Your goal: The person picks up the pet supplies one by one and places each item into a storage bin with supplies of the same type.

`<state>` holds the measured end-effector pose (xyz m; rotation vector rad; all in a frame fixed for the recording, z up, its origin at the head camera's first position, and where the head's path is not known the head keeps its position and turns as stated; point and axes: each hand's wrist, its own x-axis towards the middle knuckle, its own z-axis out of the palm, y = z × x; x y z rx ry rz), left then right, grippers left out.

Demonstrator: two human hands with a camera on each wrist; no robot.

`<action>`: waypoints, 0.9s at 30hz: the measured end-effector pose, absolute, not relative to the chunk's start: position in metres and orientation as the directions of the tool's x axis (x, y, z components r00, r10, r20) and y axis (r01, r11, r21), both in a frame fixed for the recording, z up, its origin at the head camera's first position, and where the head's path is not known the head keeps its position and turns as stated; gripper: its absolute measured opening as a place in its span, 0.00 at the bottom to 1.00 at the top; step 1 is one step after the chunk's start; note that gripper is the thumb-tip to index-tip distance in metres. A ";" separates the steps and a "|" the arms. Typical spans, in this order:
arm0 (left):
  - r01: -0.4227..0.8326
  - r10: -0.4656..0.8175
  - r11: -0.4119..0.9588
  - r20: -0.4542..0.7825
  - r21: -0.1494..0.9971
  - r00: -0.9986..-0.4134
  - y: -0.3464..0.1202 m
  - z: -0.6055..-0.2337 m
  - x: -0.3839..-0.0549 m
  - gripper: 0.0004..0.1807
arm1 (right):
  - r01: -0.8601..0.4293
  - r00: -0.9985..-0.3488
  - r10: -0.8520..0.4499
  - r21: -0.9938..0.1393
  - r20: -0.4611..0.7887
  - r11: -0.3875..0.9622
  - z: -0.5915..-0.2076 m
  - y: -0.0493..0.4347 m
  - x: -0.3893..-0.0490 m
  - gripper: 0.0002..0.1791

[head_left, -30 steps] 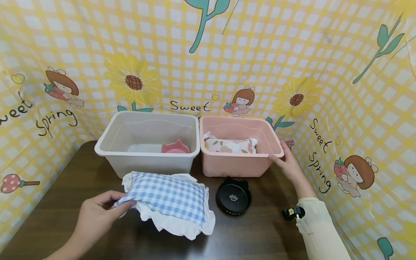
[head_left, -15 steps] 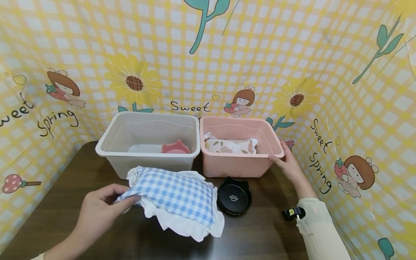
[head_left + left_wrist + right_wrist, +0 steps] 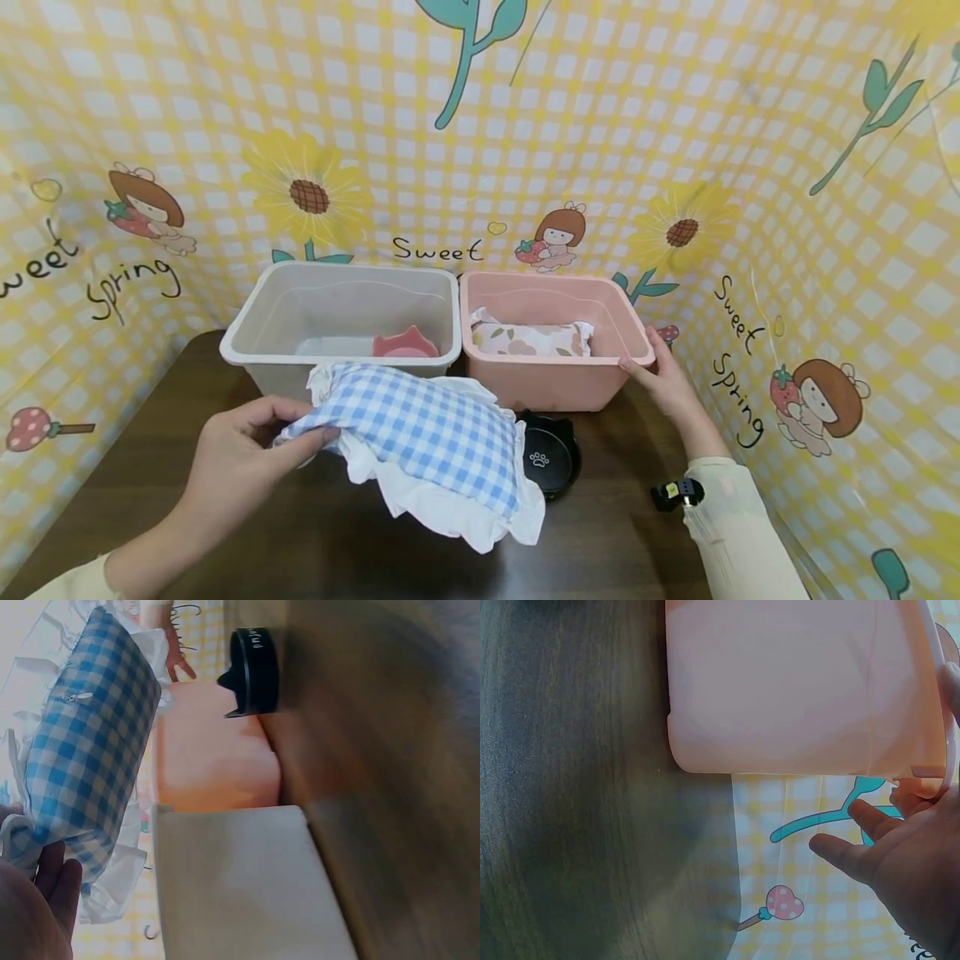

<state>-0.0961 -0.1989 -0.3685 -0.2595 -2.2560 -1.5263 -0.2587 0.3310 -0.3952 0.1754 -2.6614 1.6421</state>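
My left hand (image 3: 243, 467) pinches one end of a small blue-and-white checked pillow (image 3: 431, 429) with a white ruffled edge. The pillow hangs in the air before the grey bin and overlaps the black cat-eared bowl (image 3: 553, 458) in the head view; a zip pull shows on its underside in the left wrist view. At the right, my right hand (image 3: 670, 387) grips the near right corner of the pink bin (image 3: 543, 383), thumb at the rim; some fingers extend below the rim in the right wrist view. A floral pillow (image 3: 532, 339) lies inside that bin.
The grey bin (image 3: 345, 361) stands against the left side of the pink one, with a pink cat-eared bowl (image 3: 406, 342) inside. Both rest on a dark wooden table (image 3: 600, 542). A yellow checked cloth (image 3: 420, 183) surrounds the back and sides.
My left hand has carried the checked pillow to the right and slightly up, so it covers part of the black bowl. My right hand has stayed on the pink bin.
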 end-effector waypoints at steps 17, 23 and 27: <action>0.453 -0.070 0.401 0.520 0.796 -0.852 -0.185 -0.323 -0.126 0.07 | -0.091 -0.995 -0.084 -0.890 0.059 0.448 -0.393 0.325 -0.253 0.50; 0.460 -0.050 0.379 0.515 0.803 -0.856 -0.180 -0.308 -0.141 0.07 | -0.103 -0.993 -0.090 -0.895 0.071 0.435 -0.395 0.328 -0.257 0.50; 0.482 -0.029 0.379 0.531 0.790 -0.847 -0.176 -0.299 -0.150 0.07 | -0.097 -0.994 -0.086 -0.898 0.066 0.430 -0.395 0.329 -0.257 0.51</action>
